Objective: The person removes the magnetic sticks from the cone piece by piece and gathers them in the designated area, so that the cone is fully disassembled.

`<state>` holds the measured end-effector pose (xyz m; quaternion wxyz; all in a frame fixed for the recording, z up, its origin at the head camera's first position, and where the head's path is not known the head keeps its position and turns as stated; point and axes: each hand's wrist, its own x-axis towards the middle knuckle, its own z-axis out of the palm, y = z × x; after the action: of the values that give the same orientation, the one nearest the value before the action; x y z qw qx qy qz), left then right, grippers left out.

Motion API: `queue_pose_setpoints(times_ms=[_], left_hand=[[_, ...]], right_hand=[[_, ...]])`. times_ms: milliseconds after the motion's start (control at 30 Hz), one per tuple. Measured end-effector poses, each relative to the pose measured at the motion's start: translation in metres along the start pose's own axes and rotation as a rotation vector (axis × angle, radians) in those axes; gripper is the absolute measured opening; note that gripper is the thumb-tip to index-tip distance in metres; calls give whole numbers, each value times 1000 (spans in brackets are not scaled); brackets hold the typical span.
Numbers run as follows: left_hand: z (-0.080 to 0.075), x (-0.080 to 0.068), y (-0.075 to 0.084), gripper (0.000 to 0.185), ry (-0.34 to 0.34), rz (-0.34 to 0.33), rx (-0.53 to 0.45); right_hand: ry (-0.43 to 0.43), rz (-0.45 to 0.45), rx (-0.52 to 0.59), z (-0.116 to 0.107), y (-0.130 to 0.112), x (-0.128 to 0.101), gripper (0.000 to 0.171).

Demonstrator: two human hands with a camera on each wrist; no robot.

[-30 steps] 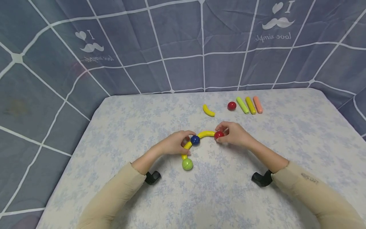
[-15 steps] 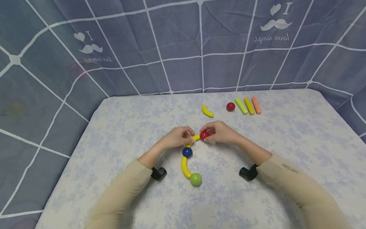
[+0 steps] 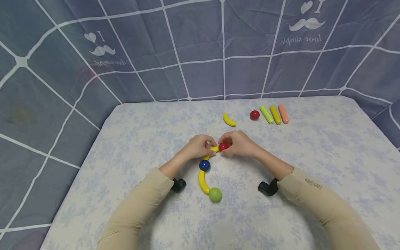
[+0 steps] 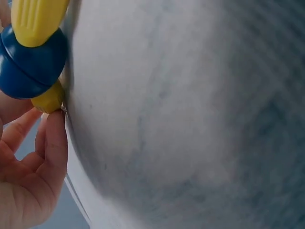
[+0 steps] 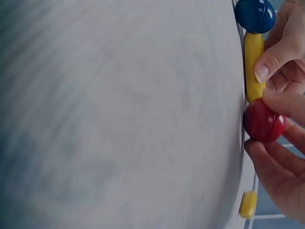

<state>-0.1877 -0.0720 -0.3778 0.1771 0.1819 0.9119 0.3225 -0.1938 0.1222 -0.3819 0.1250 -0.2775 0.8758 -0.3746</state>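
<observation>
A chain of curved yellow rods and balls lies on the table. In the head view, my left hand (image 3: 200, 146) pinches the upper yellow rod (image 3: 214, 149) between thumb and fingers. My right hand (image 3: 240, 144) grips a red ball (image 3: 223, 147) at that rod's end; the right wrist view shows the red ball (image 5: 263, 121) touching the yellow rod (image 5: 254, 62). Below comes a blue ball (image 3: 204, 165), then a second curved yellow rod (image 3: 203, 182), then a green ball (image 3: 215, 194). The left wrist view shows the blue ball (image 4: 33, 62) between both yellow rods.
Toward the back of the table (image 3: 150, 139) lie a loose curved yellow rod (image 3: 229, 120), another red ball (image 3: 254, 115), and straight sticks: light green (image 3: 266, 114), yellow (image 3: 275, 114) and orange (image 3: 283, 114). A grey-blue checked curtain (image 3: 200, 80) hangs behind.
The right hand has brought the red ball left, and the chain has turned, its green end moving toward me. My left hand shifted from beside the lower rod to the upper rod.
</observation>
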Motion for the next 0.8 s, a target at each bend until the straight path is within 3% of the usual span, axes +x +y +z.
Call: queue_pose_setpoints(times_ms=[333, 800], left_hand=[[-2, 0, 1, 17, -17, -35, -7], [-2, -2, 0, 19, -28, -47, -32]], right_hand=[[-45, 36, 51, -8, 5, -9, 31], [91, 210, 29, -42, 35, -34, 35]])
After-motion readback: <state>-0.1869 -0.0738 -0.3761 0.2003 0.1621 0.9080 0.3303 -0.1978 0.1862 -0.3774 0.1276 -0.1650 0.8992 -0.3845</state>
